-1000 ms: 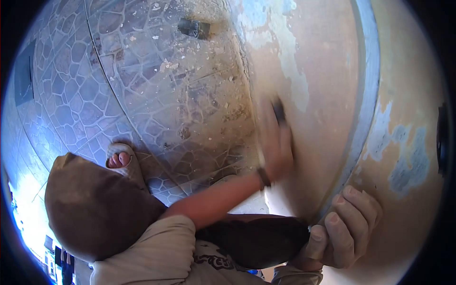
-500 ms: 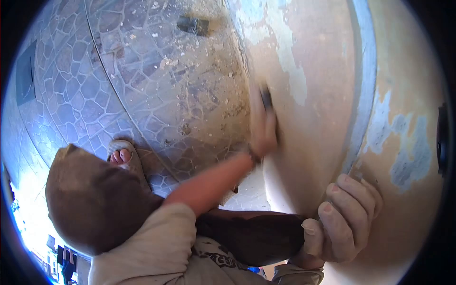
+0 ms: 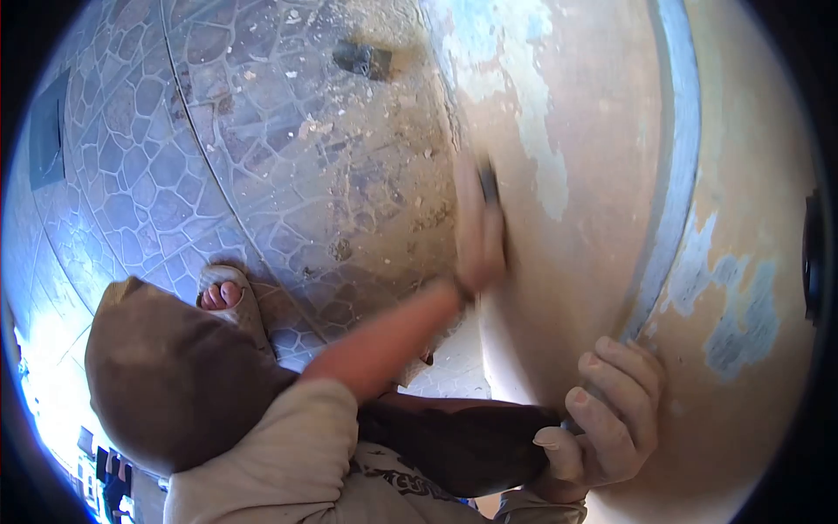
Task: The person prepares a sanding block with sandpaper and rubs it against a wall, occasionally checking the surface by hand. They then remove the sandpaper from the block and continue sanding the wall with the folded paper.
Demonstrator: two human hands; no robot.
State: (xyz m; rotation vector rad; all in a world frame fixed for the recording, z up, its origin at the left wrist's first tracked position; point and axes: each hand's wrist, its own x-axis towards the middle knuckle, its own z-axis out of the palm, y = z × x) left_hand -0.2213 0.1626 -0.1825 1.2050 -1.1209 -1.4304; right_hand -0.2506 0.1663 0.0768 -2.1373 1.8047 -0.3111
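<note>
My left hand reaches out along the base of the tan wall, its fingers stretched and blurred. It presses a small dark flat thing against the wall; the blur hides its exact kind. A bracelet or band shows at that wrist. At the lower right, my right hand is curled close by the wall, fingers bent toward the thumb and dusted pale. Whatever lies inside its grip is mostly hidden. Pale bare patches mark the wall near the left hand, with more bluish-grey ones beyond the right hand.
A bluish-grey band runs along the wall. Stone-patterned floor carries scattered chips and dust beside the wall. A dark block-like object lies at the top. My brown-clad knee and sandalled foot are at left.
My right hand has shifted left and slightly down in view. My left hand stays at the wall base, still blurred with motion. The whole view has shifted slightly.
</note>
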